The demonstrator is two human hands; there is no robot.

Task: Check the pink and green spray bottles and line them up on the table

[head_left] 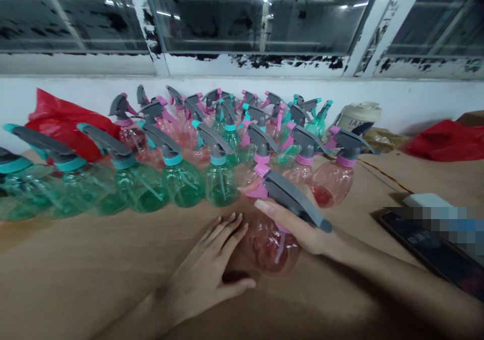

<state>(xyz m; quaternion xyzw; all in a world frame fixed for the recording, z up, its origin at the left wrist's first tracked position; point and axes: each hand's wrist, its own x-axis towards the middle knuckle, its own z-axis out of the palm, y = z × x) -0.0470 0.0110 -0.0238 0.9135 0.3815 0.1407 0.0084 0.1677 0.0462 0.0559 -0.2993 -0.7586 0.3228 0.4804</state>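
Note:
My right hand (pixel 302 224) is closed around the neck and grey-and-pink trigger head of a clear pink spray bottle (pixel 273 247), which stands close in front of me on the wooden table (pixel 124 274). Left of that bottle, my left hand (pixel 212 264) lies flat with its fingers stretched out and holds nothing. Just beyond my hands runs a row of spray bottles: green ones such as a green spray bottle (pixel 222 184) on the left, and pink ones such as a pink spray bottle (pixel 333 181) on the right. My right hand partly hides the bottle's neck.
More spray bottles crowd behind the front row, against the white wall (pixel 427 98). A red plastic bag (pixel 71 123) sits at the back left, and another red bag (pixel 449 141) at the right. A white tub (pixel 359 116) stands near the wall. A phone (pixel 419 244) lies at the right.

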